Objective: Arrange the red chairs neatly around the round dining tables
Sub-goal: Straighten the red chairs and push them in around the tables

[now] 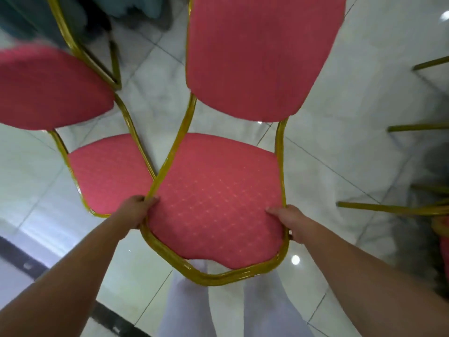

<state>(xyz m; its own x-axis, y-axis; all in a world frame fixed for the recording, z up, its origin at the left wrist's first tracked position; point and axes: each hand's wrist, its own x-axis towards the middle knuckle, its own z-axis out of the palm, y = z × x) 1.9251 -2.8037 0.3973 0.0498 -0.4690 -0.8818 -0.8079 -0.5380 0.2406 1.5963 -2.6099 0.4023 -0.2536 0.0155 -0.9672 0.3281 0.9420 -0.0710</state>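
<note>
A red padded chair [218, 195] with a gold metal frame fills the middle of the head view, its backrest pointing away from me. My left hand [138, 210] grips the left edge of its seat, thumb on the cushion. On the right edge, my right hand [289, 222] grips the frame and cushion the same way. A second red chair [109, 171] stands close on the left, its frame touching or crossing the first chair's frame near my left hand. No round table is in view.
Gold chair legs [388, 207] stick in from the right edge, with a bit of another red seat [441, 229]. The floor is glossy white tile [340, 166] with a dark strip [14, 259] at the lower left. My legs [184, 307] show below the seat.
</note>
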